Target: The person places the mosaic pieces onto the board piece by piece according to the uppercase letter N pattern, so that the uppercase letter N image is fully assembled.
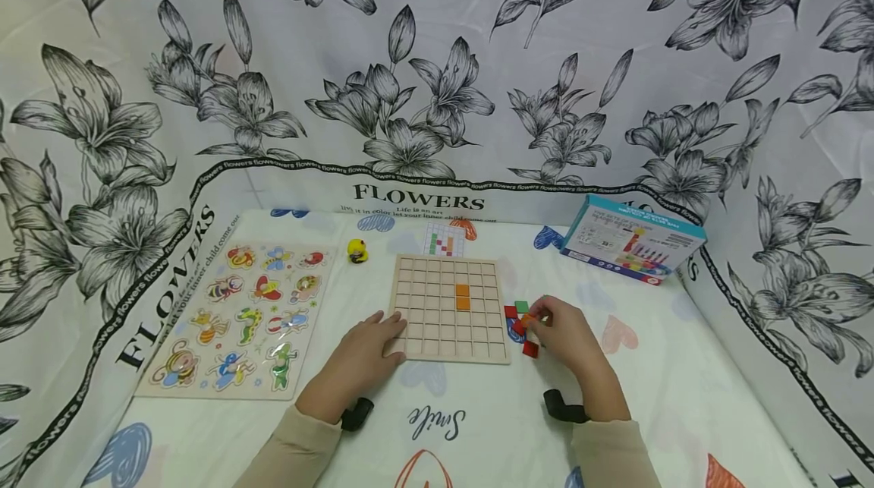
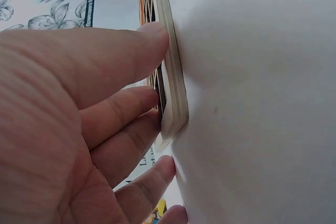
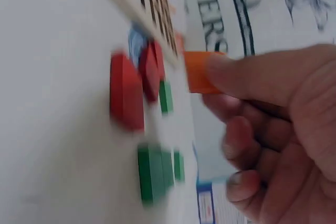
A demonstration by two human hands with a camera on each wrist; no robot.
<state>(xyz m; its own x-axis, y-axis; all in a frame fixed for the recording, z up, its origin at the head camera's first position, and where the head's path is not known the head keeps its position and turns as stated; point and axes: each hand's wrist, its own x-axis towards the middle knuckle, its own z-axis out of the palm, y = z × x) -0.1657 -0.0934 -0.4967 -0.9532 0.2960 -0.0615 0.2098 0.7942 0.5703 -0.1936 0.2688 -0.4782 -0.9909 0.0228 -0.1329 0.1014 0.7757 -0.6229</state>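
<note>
A wooden grid board (image 1: 437, 347) lies in front of the person, with two orange square tiles (image 1: 463, 297) set in neighbouring cells. My left hand (image 1: 362, 351) rests at the board's near left corner, its thumb and fingers touching the edges. Just right of the board, my right hand (image 1: 567, 332) pinches an orange square tile (image 3: 197, 72) between thumb and index finger, held above the table. Below and beside that hand lie several loose red tiles (image 3: 126, 93) and green tiles (image 3: 152, 174). The right wrist view is blurred.
A small pattern card (image 1: 444, 240) lies behind the board. At the left is an insect puzzle board (image 1: 225, 321), with a yellow duck toy (image 1: 357, 250) near its far right corner. A toy box (image 1: 631, 241) stands at the back right, before a flowered cloth wall (image 1: 478, 33).
</note>
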